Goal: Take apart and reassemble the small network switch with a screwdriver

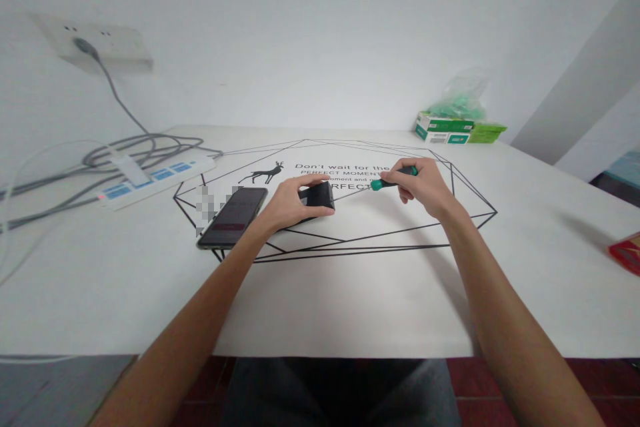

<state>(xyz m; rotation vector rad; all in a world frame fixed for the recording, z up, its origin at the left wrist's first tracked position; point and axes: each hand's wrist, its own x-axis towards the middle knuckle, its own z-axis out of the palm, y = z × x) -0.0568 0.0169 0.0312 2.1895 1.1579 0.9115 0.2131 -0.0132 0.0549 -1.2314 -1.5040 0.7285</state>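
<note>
My left hand (pixel 290 203) is closed around a small black box-shaped object (pixel 319 196), thumb on the near side and fingers on the far side. What kind of object it is I cannot make out. In my right hand (pixel 425 183) is a screwdriver (pixel 376 185) with a green and black handle. Its thin metal shaft points left, and the tip meets or nearly meets the right end of the black object. A dark smartphone (pixel 234 217) lies on the table, left of my left hand.
A white power strip (pixel 160 177) with blue sockets and coiled grey cables (pixel 135 150) lies at the left. Green and white boxes (pixel 444 127) with a plastic bag (pixel 460 97) on top stand at the back right. A red object (pixel 626 253) sits at the right edge.
</note>
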